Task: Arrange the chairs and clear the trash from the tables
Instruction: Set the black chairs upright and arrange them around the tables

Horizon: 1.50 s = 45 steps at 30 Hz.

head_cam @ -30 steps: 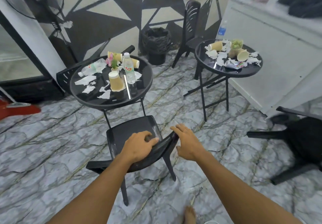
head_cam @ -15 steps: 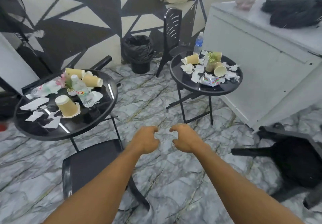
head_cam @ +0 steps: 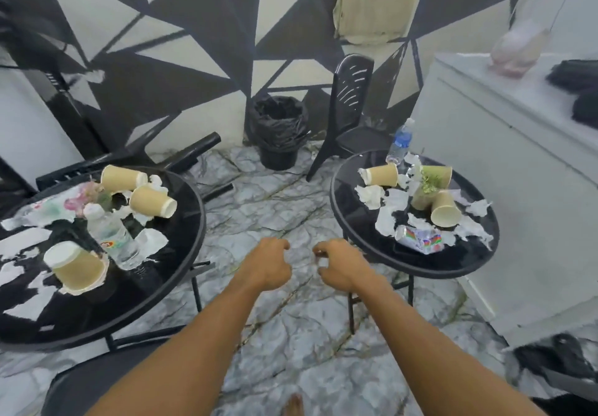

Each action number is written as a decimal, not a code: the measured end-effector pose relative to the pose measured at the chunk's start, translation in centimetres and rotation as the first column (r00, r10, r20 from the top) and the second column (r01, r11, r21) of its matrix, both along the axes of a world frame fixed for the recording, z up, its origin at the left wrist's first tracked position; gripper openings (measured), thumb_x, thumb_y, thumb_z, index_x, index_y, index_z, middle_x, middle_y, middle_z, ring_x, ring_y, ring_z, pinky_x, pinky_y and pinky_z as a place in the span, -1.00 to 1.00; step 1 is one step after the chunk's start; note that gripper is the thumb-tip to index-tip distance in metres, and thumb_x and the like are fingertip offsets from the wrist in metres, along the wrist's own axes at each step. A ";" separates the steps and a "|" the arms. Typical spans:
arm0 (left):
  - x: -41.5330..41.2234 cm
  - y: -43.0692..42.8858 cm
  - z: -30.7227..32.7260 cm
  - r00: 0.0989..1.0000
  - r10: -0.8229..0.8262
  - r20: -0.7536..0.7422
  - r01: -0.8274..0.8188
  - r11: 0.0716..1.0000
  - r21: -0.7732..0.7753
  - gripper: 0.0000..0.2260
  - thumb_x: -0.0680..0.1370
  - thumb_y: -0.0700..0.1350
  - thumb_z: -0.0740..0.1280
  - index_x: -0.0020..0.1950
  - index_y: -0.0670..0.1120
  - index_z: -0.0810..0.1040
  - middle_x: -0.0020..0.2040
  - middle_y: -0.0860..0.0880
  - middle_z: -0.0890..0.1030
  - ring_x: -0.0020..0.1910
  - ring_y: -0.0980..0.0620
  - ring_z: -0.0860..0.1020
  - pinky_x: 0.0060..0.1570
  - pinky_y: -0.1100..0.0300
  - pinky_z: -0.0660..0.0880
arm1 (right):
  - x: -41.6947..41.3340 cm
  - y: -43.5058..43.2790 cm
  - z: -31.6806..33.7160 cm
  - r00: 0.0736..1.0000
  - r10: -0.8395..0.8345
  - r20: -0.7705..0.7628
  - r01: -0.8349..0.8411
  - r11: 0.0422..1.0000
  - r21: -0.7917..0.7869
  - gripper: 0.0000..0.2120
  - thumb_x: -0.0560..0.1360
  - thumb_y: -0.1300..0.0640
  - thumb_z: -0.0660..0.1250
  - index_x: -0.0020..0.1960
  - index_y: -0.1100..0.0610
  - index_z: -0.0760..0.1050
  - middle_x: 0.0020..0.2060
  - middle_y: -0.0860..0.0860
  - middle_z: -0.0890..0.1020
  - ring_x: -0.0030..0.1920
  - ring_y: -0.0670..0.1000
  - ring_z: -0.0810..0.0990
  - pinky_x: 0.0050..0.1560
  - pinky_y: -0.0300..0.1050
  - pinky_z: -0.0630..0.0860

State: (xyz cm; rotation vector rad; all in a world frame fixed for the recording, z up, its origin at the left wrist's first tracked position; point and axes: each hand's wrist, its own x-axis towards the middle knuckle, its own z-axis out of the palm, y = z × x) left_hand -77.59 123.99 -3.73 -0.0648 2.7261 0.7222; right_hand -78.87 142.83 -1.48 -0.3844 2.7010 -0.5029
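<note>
Released, chair (head_cam: 81, 380) sits below-left of the left hand (head_cam: 269, 267) and right hand (head_cam: 340, 266).

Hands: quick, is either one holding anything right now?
Left hand: open, fingers loosely curled, holding nothing.
Right hand: open, fingers loosely curled, holding nothing.

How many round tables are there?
2. The left table is partly cut off at the left edge; the right table stands beside the white counter. Others could be outside the view.

Trash-strewn tables (head_cam: 201, 221) — upright black chair (head_cam: 352, 90)
</note>
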 end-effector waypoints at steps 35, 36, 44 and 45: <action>-58.4 -40.2 1.1 0.668 0.741 -0.074 -0.740 0.671 0.035 -0.72 0.44 -0.14 0.38 0.15 -0.01 0.56 0.08 -0.03 0.58 0.02 -0.09 0.58 -0.10 0.11 0.53 | -71.6 -46.9 1.5 0.669 0.743 -0.010 -0.743 0.669 -0.010 -0.57 0.46 0.12 0.35 0.32 0.06 0.48 0.25 0.10 0.54 0.18 0.14 0.54 0.13 0.06 0.54; -59.6 -42.0 0.6 0.644 0.762 -0.063 -0.762 0.647 0.041 -0.76 0.43 -0.14 0.37 0.09 0.00 0.56 0.03 -0.03 0.59 -0.01 -0.09 0.59 -0.13 0.11 0.53 | -73.2 -49.2 1.3 0.654 0.757 0.001 -0.757 0.654 -0.003 -0.56 0.44 0.13 0.36 0.32 0.04 0.48 0.23 0.09 0.56 0.15 0.13 0.55 0.11 0.06 0.55; -66.2 -54.9 -2.5 0.460 0.888 0.020 -0.885 0.457 0.089 -0.66 0.44 -0.01 0.35 0.19 -0.03 0.55 0.19 -0.06 0.58 0.14 -0.11 0.56 0.06 0.09 0.54 | -82.4 -66.4 -1.2 0.498 0.863 0.084 -0.867 0.494 0.065 -0.53 0.43 0.05 0.34 0.34 0.02 0.46 0.30 0.06 0.50 0.29 0.11 0.48 0.26 0.02 0.47; -66.8 -56.4 -3.2 0.422 0.906 0.025 -0.903 0.417 0.106 -0.63 0.42 0.02 0.35 0.21 -0.03 0.55 0.18 -0.06 0.59 0.14 -0.11 0.57 0.08 0.08 0.55 | -83.2 -68.6 -1.9 0.463 0.880 0.103 -0.886 0.458 0.063 -0.52 0.41 0.06 0.33 0.33 0.01 0.47 0.29 0.05 0.51 0.28 0.11 0.48 0.26 0.02 0.47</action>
